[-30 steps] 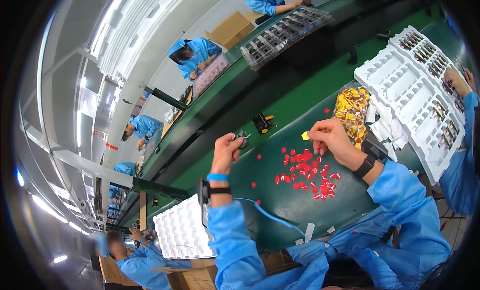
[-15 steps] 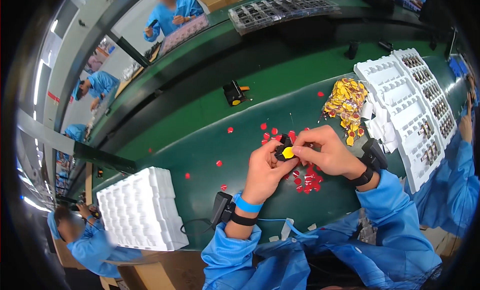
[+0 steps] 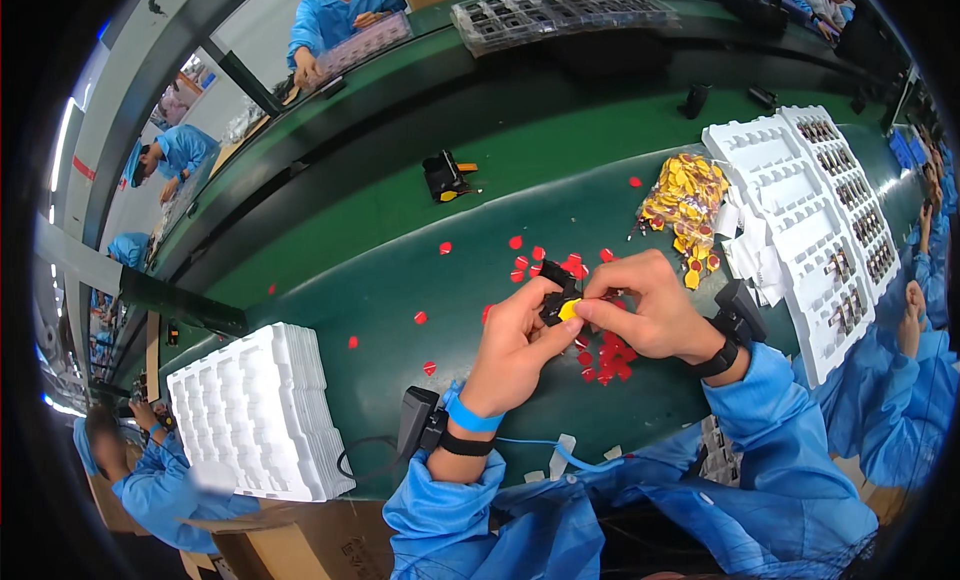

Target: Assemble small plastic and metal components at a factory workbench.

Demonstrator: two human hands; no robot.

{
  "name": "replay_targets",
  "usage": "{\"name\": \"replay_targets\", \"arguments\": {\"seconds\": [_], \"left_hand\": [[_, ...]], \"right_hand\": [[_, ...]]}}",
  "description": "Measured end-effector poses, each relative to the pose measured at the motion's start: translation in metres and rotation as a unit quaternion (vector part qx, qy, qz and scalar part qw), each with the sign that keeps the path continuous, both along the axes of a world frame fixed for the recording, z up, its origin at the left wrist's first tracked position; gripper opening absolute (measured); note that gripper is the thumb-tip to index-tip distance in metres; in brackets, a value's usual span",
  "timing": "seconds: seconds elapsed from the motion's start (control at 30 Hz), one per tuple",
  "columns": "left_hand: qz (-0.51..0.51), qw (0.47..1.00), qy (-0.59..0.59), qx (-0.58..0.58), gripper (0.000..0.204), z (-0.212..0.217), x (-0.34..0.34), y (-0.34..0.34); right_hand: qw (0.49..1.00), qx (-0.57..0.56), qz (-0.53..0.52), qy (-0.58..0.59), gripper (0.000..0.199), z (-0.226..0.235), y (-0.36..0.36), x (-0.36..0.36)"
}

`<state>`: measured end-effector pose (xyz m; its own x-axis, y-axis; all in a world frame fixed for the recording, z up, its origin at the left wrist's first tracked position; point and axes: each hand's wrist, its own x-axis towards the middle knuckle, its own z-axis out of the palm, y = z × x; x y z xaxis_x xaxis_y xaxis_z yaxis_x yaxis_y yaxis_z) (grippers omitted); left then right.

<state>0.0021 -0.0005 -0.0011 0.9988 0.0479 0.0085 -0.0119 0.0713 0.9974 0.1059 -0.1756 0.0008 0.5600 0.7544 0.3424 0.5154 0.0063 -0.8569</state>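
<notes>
Between my two hands is a small black plastic part point(image 3: 553, 307) with a round yellow piece point(image 3: 570, 311) on its near side. My left hand point(image 3: 512, 345) is closed around the black part. The thumb and forefinger of my right hand point(image 3: 645, 305) pinch at the yellow piece's edge; its other fingers are curled. Red round bits point(image 3: 607, 358) lie scattered on the green tabletop under and around my hands. To the right, a clear bag of yellow-and-red discs point(image 3: 686, 195) spills some of them toward me.
White molded trays point(image 3: 770, 170), partly filled with small metal parts, lie at the right beside white paper slips point(image 3: 752, 260). Stacked white trays point(image 3: 255, 415) stand at the left. A black-and-yellow part point(image 3: 447, 177) sits on the green strip beyond. Co-workers in blue sit around.
The view has shifted slightly. My hands stay together at the black part, which has tilted a little, and my right fingertips now cover more of the yellow piece.
</notes>
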Motion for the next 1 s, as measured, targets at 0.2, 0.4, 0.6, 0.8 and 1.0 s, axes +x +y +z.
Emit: {"name": "replay_targets", "arguments": {"seconds": [0.2,0.4,0.6,0.8,1.0], "left_hand": [[-0.020,0.999,0.017,-0.019,0.015,0.010,-0.005,0.003],[0.015,0.994,0.005,-0.105,0.015,0.006,-0.006,-0.011],[0.020,0.983,-0.013,-0.180,0.016,0.007,-0.005,-0.007],[0.002,0.978,-0.003,-0.210,0.018,0.002,-0.008,-0.005],[0.036,0.981,-0.007,-0.192,0.015,0.007,-0.009,-0.011]], "right_hand": [[0.989,0.017,0.036,0.139,0.040,0.006,0.005,0.003],[0.990,0.116,-0.027,0.080,0.052,-0.025,0.011,-0.006],[0.994,0.091,-0.062,0.023,0.049,-0.025,0.012,-0.004],[0.980,0.134,0.005,0.146,0.046,-0.020,0.016,-0.008],[0.989,0.139,-0.008,0.048,0.051,-0.013,0.013,-0.007]]}}
